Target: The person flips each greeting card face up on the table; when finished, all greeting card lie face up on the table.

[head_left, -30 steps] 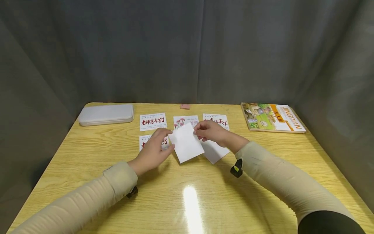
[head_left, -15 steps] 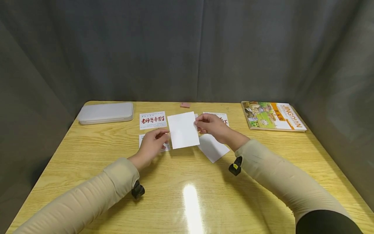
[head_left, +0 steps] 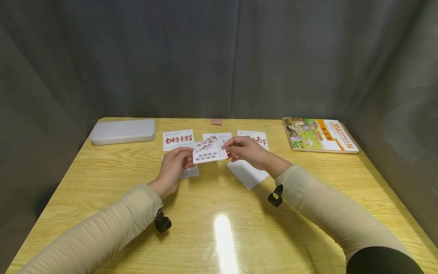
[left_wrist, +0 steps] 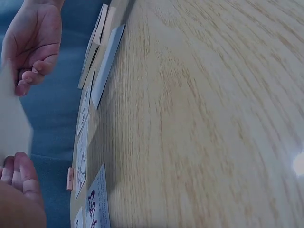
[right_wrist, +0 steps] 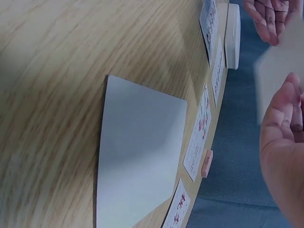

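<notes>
Both hands hold one printed card up over the table, its face with red blossoms and dark lettering tilted toward the head camera. My left hand grips its left edge; my right hand pinches the right edge. In the left wrist view the card appears plain and pale, stretched between the two hands. A blank white card lies on the table below my right hand. Partly covered by my left hand is another printed card.
Along the back lie a red-lettered card, a flower card and another lettered card. A white case sits at back left, a picture book at back right. Behind them is a small pink block near the curtain.
The held card has gone from showing its blank side to showing its printed side, and now lies flatter between the hands. My left hand has turned, with its fingers now under the card's edge.
</notes>
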The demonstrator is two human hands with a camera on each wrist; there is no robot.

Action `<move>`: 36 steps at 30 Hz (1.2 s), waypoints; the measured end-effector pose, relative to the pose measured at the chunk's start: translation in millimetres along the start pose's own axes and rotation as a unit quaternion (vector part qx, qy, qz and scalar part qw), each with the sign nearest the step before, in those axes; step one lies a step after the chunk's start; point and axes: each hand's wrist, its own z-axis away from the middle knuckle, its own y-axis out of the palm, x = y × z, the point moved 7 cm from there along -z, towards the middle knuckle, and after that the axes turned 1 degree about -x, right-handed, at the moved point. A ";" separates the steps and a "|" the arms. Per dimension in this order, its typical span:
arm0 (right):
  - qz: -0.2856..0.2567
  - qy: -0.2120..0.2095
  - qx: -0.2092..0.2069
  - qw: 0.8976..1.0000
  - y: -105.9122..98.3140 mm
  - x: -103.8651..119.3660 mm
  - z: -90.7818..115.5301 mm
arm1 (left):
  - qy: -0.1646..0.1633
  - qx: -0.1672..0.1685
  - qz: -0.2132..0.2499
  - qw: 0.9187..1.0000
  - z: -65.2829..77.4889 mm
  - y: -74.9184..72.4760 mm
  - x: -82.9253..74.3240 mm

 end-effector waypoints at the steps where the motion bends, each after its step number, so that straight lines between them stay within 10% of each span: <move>1: 0.002 0.000 0.001 1.000 0.5 -0.6 -0.4 | 0.002 -0.003 -0.001 1.000 0.0 -0.7 -0.2; 20: 0.025 0.026 -0.016 0.999 1.8 -11.6 -4.6 | 0.045 0.021 -0.126 0.991 -2.9 -0.7 7.4; 23: 0.070 0.024 -0.027 0.997 -1.1 -10.3 -4.5 | 0.076 0.069 -0.215 0.971 -1.1 4.7 6.7; 29: 0.155 0.031 0.006 0.987 2.6 -15.8 -3.3 | 0.153 0.152 -0.362 0.907 4.2 19.9 5.2; 36: 0.160 0.050 0.089 0.982 10.9 -28.0 2.8 | 0.145 0.178 -0.403 0.886 9.2 28.1 8.0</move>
